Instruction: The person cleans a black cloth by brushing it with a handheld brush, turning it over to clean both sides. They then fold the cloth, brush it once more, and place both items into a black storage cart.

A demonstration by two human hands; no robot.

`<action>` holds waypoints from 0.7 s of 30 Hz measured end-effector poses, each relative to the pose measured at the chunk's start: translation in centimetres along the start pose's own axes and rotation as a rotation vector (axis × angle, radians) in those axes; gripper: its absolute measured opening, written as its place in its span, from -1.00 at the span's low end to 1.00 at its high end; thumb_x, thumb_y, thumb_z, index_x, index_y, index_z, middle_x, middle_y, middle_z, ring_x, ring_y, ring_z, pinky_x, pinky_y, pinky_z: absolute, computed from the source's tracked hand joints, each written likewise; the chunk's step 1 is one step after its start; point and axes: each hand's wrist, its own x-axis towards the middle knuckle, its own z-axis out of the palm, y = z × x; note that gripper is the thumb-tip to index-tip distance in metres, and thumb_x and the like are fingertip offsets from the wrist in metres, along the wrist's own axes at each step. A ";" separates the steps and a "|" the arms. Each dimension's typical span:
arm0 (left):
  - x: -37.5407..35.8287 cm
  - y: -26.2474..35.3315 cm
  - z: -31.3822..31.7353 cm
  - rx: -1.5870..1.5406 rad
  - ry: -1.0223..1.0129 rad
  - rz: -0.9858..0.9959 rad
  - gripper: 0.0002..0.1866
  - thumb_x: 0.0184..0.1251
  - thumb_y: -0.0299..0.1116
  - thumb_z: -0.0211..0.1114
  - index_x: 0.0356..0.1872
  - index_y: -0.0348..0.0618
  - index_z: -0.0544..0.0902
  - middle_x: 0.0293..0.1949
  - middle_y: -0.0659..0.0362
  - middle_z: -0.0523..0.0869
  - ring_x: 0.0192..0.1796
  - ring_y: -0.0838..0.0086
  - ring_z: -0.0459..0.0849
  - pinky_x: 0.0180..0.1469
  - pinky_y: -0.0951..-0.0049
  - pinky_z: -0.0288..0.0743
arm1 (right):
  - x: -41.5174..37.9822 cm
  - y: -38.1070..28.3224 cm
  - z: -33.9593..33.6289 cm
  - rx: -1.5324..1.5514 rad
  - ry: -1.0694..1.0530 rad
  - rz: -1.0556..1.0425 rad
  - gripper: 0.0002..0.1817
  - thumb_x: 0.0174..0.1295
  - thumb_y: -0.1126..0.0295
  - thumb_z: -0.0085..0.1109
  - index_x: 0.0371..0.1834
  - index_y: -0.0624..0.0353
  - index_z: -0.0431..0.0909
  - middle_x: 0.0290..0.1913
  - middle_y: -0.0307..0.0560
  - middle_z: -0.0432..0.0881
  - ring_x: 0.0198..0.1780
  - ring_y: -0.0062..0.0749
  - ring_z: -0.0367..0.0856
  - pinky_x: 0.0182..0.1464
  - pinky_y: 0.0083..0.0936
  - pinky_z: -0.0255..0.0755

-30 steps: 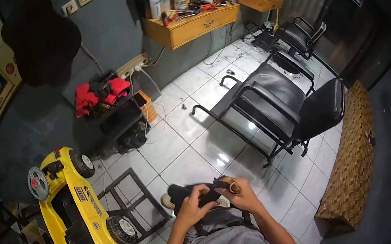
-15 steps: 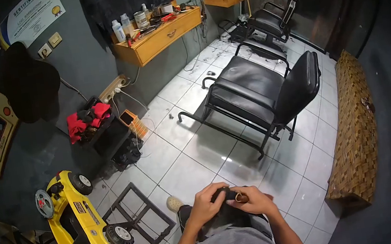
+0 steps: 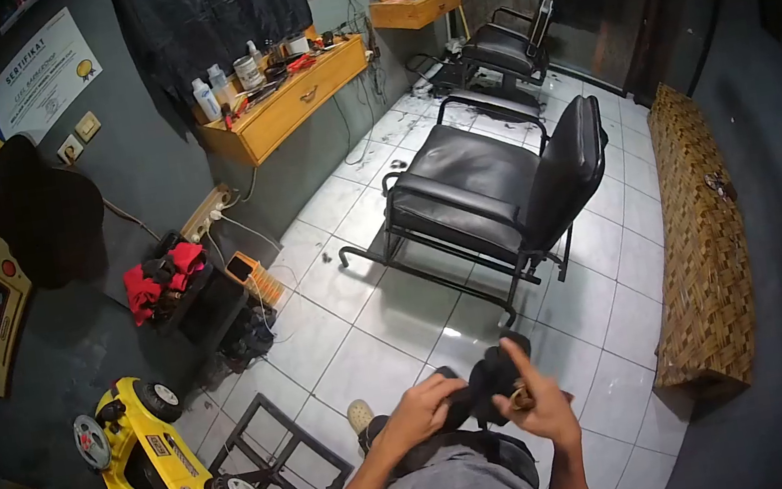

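Low in the view, in front of the grey shirt, a dark, soft-looking item point(image 3: 494, 377) stretches between my two hands. My left hand point(image 3: 423, 410) has its fingers closed on the item's left end. My right hand point(image 3: 540, 406) grips its right side, with the index finger pointing up along it. A small brown, ring-like thing point(image 3: 520, 397) shows at the right palm. The item's exact shape cannot be made out.
A black barber chair point(image 3: 473, 182) stands ahead on white tiles. Wooden drawer shelf point(image 3: 290, 108) holds bottles and tools. Yellow toy car point(image 3: 178, 479) and black metal frame point(image 3: 277, 464) lie at left. A tall woven box point(image 3: 695, 250) stands right.
My hands have moved apart, and the dark item between them now spreads wider and higher. My right index finger has straightened upward. The view has shifted slightly.
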 end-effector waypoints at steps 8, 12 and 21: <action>1.0 1.7 0.5 -0.228 -0.190 -0.063 -0.70 0.06 -0.57 0.23 -0.11 -0.24 0.59 -0.28 0.10 0.64 -0.25 0.38 0.63 -0.20 0.46 0.48 | -0.3 4.2 1.5 0.373 0.283 -0.081 -0.73 -0.03 0.64 0.09 -0.20 0.24 0.52 -0.62 -0.37 0.35 -0.59 -0.90 0.22 -0.59 -0.80 0.03; 0.1 -0.9 1.1 -0.089 -0.042 0.026 -0.82 0.14 -0.54 0.19 -0.21 -0.34 0.57 -0.35 0.04 0.58 -0.33 0.26 0.57 -0.23 0.44 0.44 | -0.1 3.1 0.2 0.236 0.292 -0.103 -0.51 0.01 0.56 0.19 0.09 0.16 0.42 -0.64 -0.26 0.39 -0.63 -0.66 0.31 -0.47 -0.67 0.29; 1.2 3.7 0.3 -0.164 -0.105 0.099 -0.83 0.17 -0.54 0.26 -0.21 -0.33 0.55 -0.41 0.06 0.53 -0.44 0.31 0.51 -0.36 0.47 0.40 | -0.1 1.7 2.3 0.208 0.141 -0.085 -0.70 0.01 0.60 0.15 -0.13 0.23 0.51 -0.67 -0.19 0.29 -0.60 -0.68 0.26 -0.53 -0.67 0.21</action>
